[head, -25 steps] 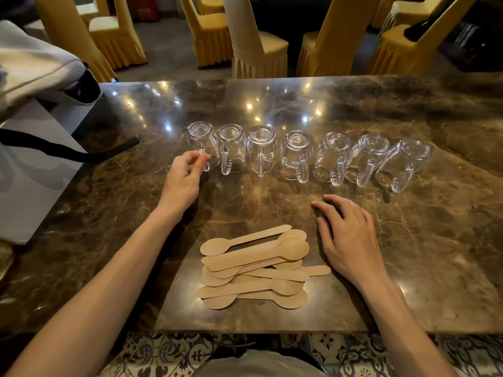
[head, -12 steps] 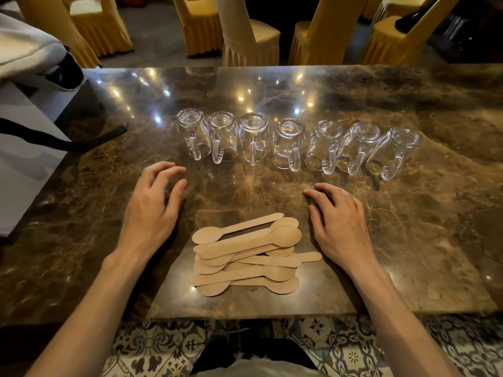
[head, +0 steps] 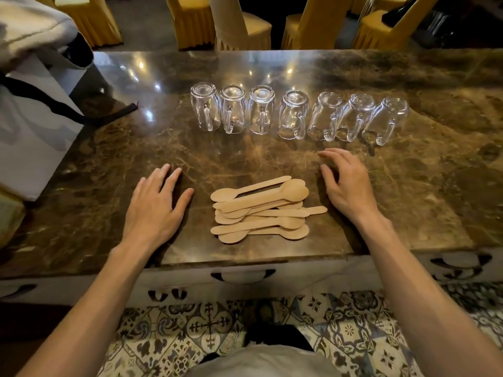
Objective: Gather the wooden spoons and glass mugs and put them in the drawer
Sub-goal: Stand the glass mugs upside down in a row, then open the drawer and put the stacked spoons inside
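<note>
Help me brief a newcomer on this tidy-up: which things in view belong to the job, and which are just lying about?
Part of the job:
- pile of wooden spoons between the hands
- row of seven upturned glass mugs
- drawer, shut, under the counter edge

Just lying about:
- grey bag with black strap, at the left
- yellow-covered chairs beyond the marble counter

I can't count the stacked pale wooden spoons (head: 261, 210) (lower ones lie covered), and the white drawer front (head: 245, 281) hides behind my forearms, partly.
</note>
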The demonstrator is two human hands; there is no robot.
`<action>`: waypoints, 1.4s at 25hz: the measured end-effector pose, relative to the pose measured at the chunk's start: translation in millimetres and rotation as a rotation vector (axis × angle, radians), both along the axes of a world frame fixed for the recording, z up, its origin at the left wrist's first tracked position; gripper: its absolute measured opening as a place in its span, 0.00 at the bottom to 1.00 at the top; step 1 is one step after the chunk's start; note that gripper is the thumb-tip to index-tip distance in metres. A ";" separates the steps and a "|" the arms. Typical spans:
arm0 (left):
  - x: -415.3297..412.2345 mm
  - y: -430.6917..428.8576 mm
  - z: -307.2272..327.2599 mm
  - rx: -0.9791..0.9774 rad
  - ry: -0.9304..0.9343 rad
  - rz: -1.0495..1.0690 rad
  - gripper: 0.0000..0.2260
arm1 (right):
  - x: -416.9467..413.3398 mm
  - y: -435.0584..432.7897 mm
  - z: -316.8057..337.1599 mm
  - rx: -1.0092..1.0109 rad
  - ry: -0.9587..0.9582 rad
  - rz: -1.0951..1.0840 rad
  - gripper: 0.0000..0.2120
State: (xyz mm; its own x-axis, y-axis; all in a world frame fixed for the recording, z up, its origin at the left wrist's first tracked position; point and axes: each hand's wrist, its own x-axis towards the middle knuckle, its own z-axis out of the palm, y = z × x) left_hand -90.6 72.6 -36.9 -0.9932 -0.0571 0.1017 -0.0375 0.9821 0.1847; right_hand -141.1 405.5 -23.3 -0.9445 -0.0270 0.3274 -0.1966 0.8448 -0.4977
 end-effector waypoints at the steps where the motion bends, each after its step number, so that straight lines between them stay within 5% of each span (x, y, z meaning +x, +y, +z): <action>1: -0.3 -0.9 -2.0 0.002 0.008 0.001 0.26 | 8.9 -5.2 7.4 -0.123 0.034 -0.045 0.12; 6: -3.3 -7.0 -9.2 0.028 0.027 -0.014 0.26 | 90.9 -58.0 43.8 -1.025 0.118 -0.113 0.08; 9: -4.7 -6.5 -9.8 0.060 0.047 -0.013 0.26 | 150.2 -99.1 29.5 -1.656 -0.024 -0.129 0.10; 14: -3.9 -6.1 -11.7 0.067 0.071 -0.015 0.26 | 201.1 -148.5 -44.5 -2.292 -0.357 -0.778 0.11; 18: -4.9 -3.3 -10.0 0.070 0.080 -0.006 0.26 | 205.9 -164.7 -82.2 -2.344 -0.446 -0.942 0.12; 35: -9.2 -4.3 -9.7 0.142 0.148 -0.017 0.24 | 174.3 -177.0 -73.2 -2.419 -0.585 -0.828 0.16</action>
State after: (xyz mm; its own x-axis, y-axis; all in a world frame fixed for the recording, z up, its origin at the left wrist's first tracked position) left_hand -99.9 68.4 -46.6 -0.9689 -0.0648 0.2389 0.0166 0.9460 0.3238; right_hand 33.2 228.5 -96.6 -0.5538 -0.0016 -0.8327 0.0994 -0.9930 -0.0642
